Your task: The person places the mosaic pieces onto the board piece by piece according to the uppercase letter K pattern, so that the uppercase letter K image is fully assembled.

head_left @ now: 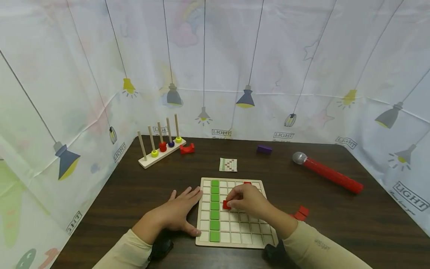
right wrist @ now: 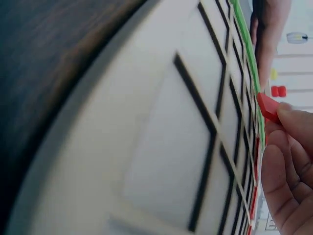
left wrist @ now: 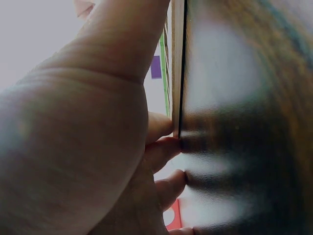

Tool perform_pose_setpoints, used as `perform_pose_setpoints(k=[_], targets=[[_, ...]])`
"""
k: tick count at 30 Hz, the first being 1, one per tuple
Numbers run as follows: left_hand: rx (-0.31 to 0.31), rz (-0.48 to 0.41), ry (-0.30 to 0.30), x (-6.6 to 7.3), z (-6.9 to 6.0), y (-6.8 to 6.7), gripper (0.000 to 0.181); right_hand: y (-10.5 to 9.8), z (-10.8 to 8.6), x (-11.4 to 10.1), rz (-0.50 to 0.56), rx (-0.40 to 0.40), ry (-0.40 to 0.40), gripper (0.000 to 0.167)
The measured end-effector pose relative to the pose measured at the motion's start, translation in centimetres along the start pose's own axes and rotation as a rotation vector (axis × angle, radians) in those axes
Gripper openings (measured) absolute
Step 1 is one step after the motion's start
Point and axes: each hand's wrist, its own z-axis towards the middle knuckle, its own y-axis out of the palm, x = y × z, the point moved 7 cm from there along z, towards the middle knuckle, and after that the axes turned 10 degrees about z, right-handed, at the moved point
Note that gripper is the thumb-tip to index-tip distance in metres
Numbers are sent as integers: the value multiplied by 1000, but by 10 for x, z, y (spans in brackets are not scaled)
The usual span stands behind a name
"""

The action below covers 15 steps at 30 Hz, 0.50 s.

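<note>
A wooden grid board lies on the dark table, with a column of green tiles near its left side. My right hand pinches a red tile between thumb and fingers over the board, right of the green column. The right wrist view also shows this red tile at the fingertips, slightly tilted. Fingers spread, my left hand rests against the board's left edge; its palm side fills much of the left wrist view. Another red tile sits in the top row, partly hidden behind the right hand.
A small pattern card lies beyond the board. Loose red tiles are beside the right forearm. Farther off are a peg stacker, a red arched block, a purple block and a red toy microphone.
</note>
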Motion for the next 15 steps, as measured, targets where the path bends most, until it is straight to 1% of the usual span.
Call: perform_pose_setpoints(k=[9,15], targets=[[-6,5,-5,1,1,-1,124,10,7,1,-45,0,36,5],[-3,4,-10,1,0,0,124,12,8,1,-89,-1,50,2]])
